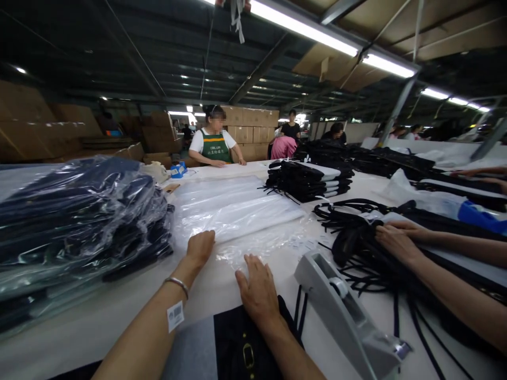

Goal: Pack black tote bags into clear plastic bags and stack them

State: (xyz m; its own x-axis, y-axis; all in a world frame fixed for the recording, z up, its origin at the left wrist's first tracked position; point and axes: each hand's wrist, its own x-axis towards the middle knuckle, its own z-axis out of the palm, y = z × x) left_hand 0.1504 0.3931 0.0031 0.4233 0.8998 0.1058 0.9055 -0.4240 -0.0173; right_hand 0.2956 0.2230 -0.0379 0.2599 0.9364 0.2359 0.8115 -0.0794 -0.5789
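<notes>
My left hand rests on the near edge of a stack of clear plastic bags on the white table, its fingers curled under and hidden. My right hand lies flat with fingers stretched out on a clear bag holding a folded black garment with a gold buckle. A silver bracelet and a small paper tag sit on my left forearm.
Bagged dark garments are piled at the left. A grey tape dispenser stands right of my hand. A co-worker's two hands handle black straps at the right. Folded black stacks lie beyond; a person in a green apron works opposite.
</notes>
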